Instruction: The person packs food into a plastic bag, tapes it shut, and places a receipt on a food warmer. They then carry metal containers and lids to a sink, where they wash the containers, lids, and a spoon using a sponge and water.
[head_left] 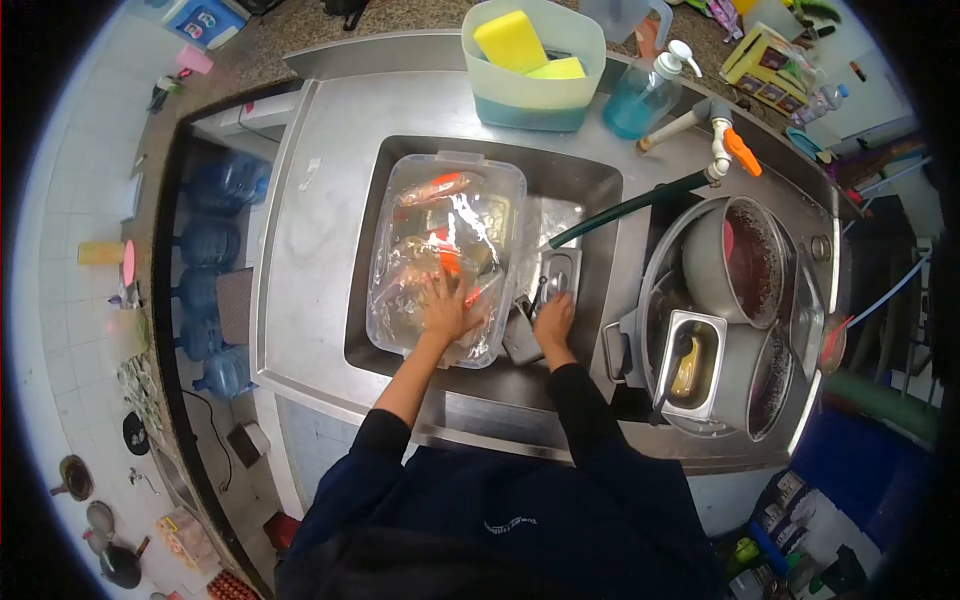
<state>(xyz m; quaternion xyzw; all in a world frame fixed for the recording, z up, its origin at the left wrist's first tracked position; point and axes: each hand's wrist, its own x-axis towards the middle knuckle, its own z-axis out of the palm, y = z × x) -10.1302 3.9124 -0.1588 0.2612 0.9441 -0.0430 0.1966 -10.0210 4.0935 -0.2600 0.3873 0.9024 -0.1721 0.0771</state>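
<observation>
In the metal sink [600, 200] sits a clear plastic tub [515, 205] holding water and clear bags with orange parts [440, 190]. My left hand [447, 308] lies spread on the bags at the tub's near side. Right of the tub, my right hand [553, 318] is closed at a small metal container [562, 268], beside dark handles; what its fingers hold is hard to make out. A green hose [630, 212] runs from the tap with the orange handle [741, 152] down into the sink.
Behind the sink stand a bin [535, 112] with yellow sponges [510, 42] and a blue soap bottle [637, 100]. On the right, a large basin [655, 270] holds metal pots [712, 262] and a rectangular tray [708, 345]. Water jugs [208, 245] stand under the left counter.
</observation>
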